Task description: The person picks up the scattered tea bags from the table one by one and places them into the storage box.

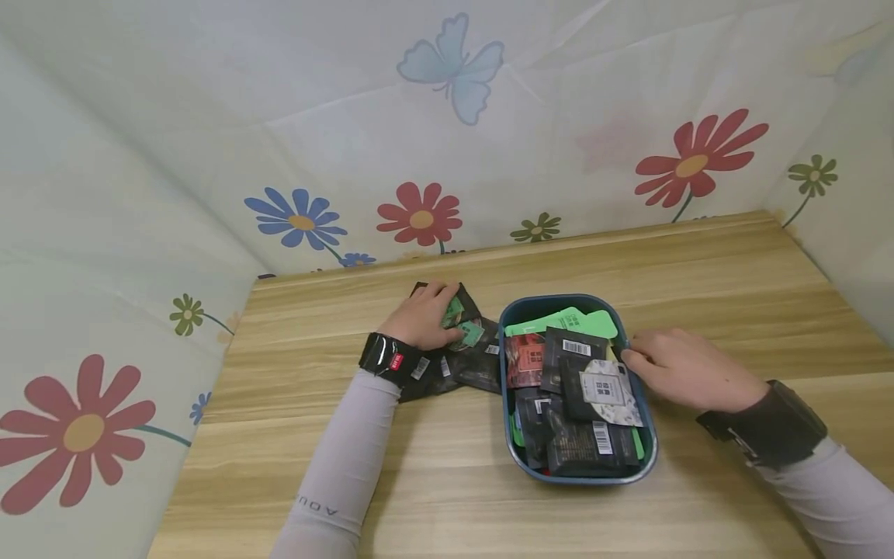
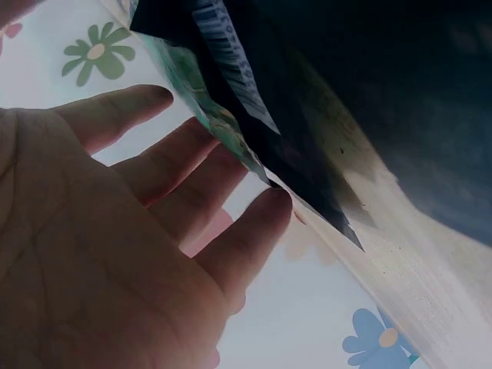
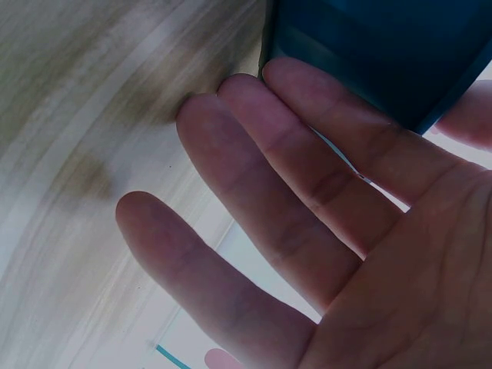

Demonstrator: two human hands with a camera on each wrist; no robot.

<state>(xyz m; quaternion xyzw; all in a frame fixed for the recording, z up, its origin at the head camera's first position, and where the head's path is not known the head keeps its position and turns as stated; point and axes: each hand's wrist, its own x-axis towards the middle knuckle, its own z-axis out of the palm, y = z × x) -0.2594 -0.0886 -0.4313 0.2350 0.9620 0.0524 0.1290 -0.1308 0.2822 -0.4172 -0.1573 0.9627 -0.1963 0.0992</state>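
Observation:
A blue oval tray (image 1: 581, 479) sits mid-table, filled with several dark, red and green foil packets (image 1: 574, 365). To its left, a small pile of dark packets (image 1: 469, 363) lies on the wood. My left hand (image 1: 447, 310) rests on top of that pile, fingertips on a packet with a green label (image 1: 466, 326). In the left wrist view the left hand (image 2: 192, 177) has relaxed fingers touching the packet edges (image 2: 254, 84). My right hand (image 1: 639, 359) touches the tray's right rim. Its straight fingers (image 3: 307, 138) lie against the tray wall (image 3: 369, 46).
The wooden table (image 1: 454, 481) is enclosed on the back and both sides by pale fabric walls (image 1: 349, 116) printed with flowers and a butterfly. Bare wood stretches in front of the tray and to its right. Both forearms wear grey sleeves and black wrist straps.

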